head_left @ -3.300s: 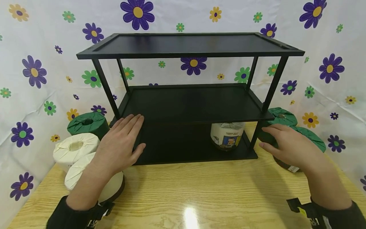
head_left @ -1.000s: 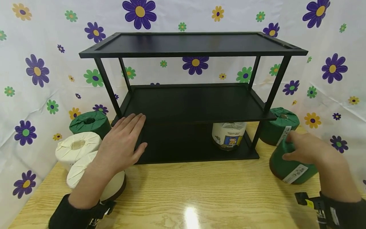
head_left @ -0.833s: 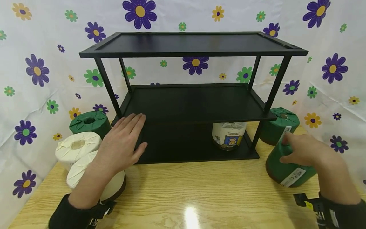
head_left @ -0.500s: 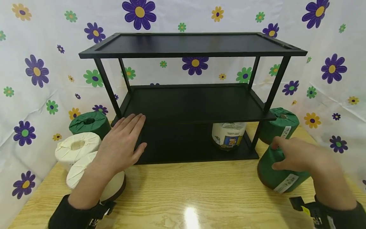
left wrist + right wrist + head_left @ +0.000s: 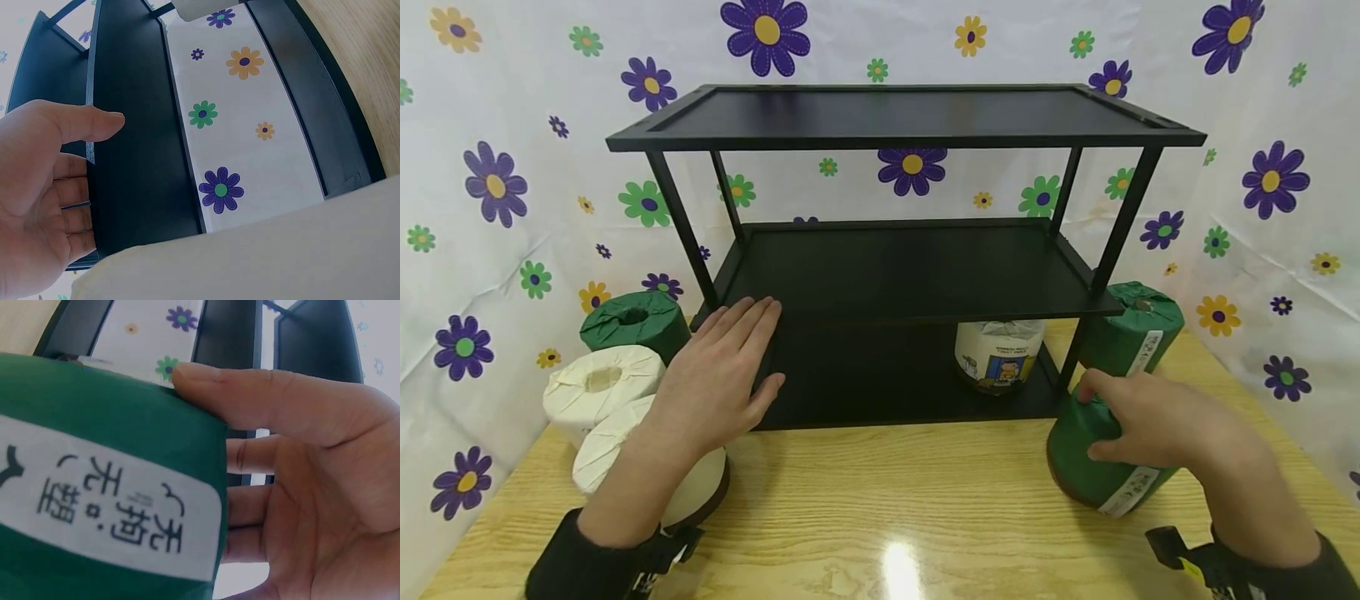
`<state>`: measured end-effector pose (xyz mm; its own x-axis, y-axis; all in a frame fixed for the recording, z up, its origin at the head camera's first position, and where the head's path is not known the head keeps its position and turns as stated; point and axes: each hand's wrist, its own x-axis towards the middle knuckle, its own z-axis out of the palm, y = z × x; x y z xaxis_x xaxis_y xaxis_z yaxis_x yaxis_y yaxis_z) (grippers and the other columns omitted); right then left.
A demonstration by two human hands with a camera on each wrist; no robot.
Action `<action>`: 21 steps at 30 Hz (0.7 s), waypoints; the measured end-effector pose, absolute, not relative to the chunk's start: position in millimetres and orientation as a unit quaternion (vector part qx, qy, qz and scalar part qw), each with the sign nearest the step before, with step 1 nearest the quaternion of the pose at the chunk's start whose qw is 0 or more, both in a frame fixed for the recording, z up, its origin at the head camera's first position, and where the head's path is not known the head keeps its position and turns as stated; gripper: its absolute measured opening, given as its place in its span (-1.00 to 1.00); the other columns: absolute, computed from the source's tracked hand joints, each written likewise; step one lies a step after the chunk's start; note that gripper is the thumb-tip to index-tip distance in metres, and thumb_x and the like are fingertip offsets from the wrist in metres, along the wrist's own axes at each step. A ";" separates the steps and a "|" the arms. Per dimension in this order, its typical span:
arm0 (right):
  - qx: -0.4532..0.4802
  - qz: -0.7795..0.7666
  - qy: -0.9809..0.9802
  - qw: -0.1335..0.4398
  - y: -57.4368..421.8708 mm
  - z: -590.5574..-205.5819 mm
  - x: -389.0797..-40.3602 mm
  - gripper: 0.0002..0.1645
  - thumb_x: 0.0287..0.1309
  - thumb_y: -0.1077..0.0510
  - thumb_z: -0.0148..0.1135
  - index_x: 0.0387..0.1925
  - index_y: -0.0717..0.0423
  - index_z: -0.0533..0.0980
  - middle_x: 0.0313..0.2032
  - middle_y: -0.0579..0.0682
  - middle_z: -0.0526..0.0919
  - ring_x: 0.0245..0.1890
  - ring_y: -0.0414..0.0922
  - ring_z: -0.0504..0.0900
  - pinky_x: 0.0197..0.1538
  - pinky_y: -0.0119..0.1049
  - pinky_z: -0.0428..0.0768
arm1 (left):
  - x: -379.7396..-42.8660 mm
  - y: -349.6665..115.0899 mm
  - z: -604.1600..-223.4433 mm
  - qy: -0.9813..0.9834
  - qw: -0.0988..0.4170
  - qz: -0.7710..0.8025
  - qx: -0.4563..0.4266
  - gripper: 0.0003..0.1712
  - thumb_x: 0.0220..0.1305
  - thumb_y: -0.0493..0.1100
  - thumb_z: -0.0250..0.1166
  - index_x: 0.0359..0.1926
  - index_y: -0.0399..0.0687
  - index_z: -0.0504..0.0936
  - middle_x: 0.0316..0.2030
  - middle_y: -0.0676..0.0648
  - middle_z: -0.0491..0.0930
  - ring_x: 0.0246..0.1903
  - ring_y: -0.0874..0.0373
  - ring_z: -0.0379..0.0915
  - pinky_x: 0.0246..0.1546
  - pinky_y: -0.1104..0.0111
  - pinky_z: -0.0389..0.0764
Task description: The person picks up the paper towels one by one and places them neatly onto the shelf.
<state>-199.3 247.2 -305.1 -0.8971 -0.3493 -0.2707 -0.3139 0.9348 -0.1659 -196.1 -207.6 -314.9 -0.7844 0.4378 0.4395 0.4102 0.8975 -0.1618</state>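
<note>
My right hand [image 5: 1157,421] grips the top of a green-wrapped toilet roll [image 5: 1093,471], which tilts above the table in front of the rack's right end. In the right wrist view the thumb lies over the edge of this green toilet roll [image 5: 106,412], whose white label faces the camera. My left hand [image 5: 718,375] rests with straight fingers on the front left edge of the black rack's middle shelf [image 5: 895,271]. A white toilet roll [image 5: 997,358] with a printed label stands on the bottom shelf at the right.
Left of the rack, a green roll [image 5: 636,325] and two white rolls [image 5: 602,383] stand on the wooden table [image 5: 880,500], partly behind my left arm. Another green roll [image 5: 1138,321] stands beside the rack's right post [image 5: 1123,217]. A flowered cloth [image 5: 490,275] hangs behind.
My right hand has taken hold of the front green toilet roll and carried it left toward the rack. My left hand stays on the shelf edge.
</note>
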 end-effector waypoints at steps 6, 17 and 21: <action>-0.219 -0.073 0.962 0.144 233.6 -306.7 -193.3 -0.35 -0.01 -0.13 0.52 0.05 -0.06 0.41 -0.19 0.00 0.70 -0.28 -0.12 0.68 -0.24 -0.05 0.71 | -196.9 -207.6 -314.9 -0.943 0.241 0.028 -0.226 -0.11 0.20 0.01 0.37 0.43 -0.33 0.28 0.40 -0.34 0.32 0.40 -0.26 0.23 0.41 -0.11 0.26; -0.320 -0.091 0.939 0.081 211.8 -310.7 -185.4 -0.49 0.10 -0.10 0.46 0.01 -0.09 0.45 -0.62 -0.31 0.40 -0.62 -0.38 0.34 -0.48 -0.45 0.40 | -196.5 -207.7 -314.9 -0.945 0.237 0.027 -0.225 -0.11 0.20 0.00 0.36 0.43 -0.33 0.27 0.40 -0.34 0.32 0.40 -0.26 0.22 0.42 -0.11 0.25; -0.342 -0.108 0.931 0.064 201.1 -314.1 -183.1 -0.50 0.15 -0.14 0.41 0.03 -0.10 0.46 -0.55 -0.33 0.48 -0.58 -0.40 0.38 -0.45 -0.44 0.46 | -196.7 -207.3 -314.7 -0.946 0.234 0.028 -0.223 -0.11 0.21 0.01 0.36 0.43 -0.33 0.26 0.41 -0.34 0.31 0.41 -0.26 0.21 0.42 -0.11 0.24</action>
